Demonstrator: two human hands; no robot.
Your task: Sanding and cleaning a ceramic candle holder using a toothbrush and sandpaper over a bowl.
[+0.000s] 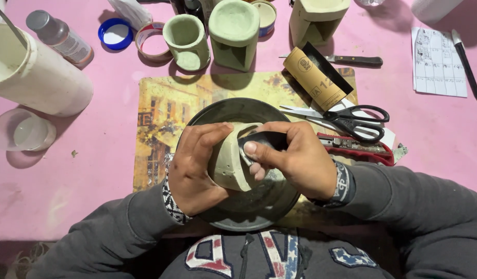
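My left hand (197, 165) grips a pale green-grey cast pot (229, 164), tilted on its side over a round dark metal tray (233, 111). My right hand (295, 157) presses a small dark piece of sandpaper (264, 139) against the pot's rim with thumb and fingers. Both hands hover just above the tray, which rests on a yellowish picture mat (163, 119) on the pink table.
Scissors (347, 120), a red utility knife (357, 147) and a sandpaper roll (313, 77) lie right of the tray. Several more cast pots (186, 39) stand at the back. A white container (32, 72), bottle (60, 36), tape roll (151, 41), knife (352, 60), paper sheet (439, 64) and pen (465, 62) surround them.
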